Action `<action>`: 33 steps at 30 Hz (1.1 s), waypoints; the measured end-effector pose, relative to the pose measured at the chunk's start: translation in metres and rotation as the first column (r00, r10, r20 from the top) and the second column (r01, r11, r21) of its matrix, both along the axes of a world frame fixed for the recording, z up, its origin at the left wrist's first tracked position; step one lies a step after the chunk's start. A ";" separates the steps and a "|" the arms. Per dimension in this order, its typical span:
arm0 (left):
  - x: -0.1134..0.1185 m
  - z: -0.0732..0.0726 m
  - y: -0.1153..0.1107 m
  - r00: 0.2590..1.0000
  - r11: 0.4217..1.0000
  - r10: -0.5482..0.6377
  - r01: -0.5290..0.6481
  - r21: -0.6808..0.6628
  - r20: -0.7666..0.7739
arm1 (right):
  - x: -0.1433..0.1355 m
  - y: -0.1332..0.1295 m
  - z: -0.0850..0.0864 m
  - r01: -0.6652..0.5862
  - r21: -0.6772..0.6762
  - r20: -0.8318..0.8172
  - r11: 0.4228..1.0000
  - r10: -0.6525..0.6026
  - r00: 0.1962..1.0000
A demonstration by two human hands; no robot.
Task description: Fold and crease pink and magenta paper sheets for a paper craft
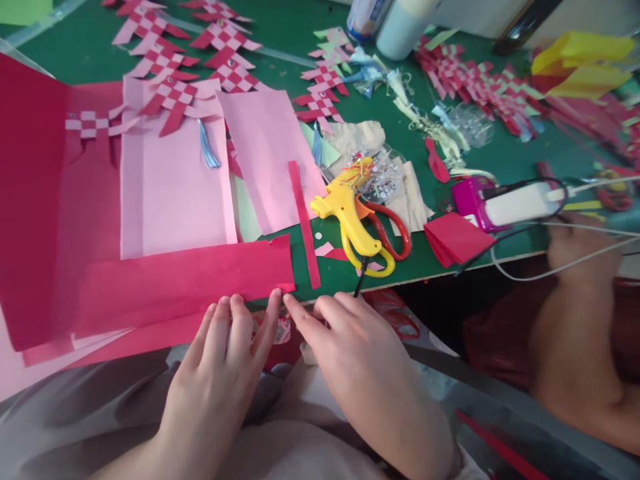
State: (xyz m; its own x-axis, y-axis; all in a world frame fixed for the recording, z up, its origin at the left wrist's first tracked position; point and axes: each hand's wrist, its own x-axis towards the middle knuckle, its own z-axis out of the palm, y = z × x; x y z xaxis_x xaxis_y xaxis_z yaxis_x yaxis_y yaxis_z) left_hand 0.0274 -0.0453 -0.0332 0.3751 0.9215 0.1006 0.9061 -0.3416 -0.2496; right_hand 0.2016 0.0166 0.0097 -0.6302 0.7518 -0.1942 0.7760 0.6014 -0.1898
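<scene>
A long strip of red paper (200, 277) lies along the near table edge, over more red sheets. A small fold shows at its lower right corner. My left hand (220, 360) is open, with fingertips resting along the strip's near edge and the index finger at that corner. My right hand (355, 353) reaches its straight index finger to the same corner, close to the left index fingertip. Its other fingers are loosely bent, and both thumbs are hidden. A narrow red paper strip (305, 227) lies just beyond, beside a yellow glue gun (349, 210) and scissors (400, 240) with red and yellow handles.
Pink sheets (175, 193) and woven paper fish (175, 97) cover the left and back. Tassels (400, 87), a purple plug adapter (473, 200), a white plug and loose cables lie to the right. Another person's arm (575, 333) rests at far right. Bottles (407, 27) stand behind.
</scene>
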 end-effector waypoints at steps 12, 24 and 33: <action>0.002 -0.002 -0.002 1.000 0.998 -0.021 0.021 0.061 -0.005 | -0.014 0.031 -0.025 0.211 -0.045 -0.271 0.976 -0.215 0.938; 0.000 -0.008 -0.005 1.000 0.998 0.005 -0.007 0.061 0.025 | -0.023 0.034 -0.027 0.215 0.027 -0.205 0.976 -0.205 0.957; 0.003 -0.005 -0.003 0.998 0.997 -0.013 0.017 0.070 -0.063 | -0.025 0.034 -0.024 0.239 0.024 -0.172 0.971 -0.231 0.958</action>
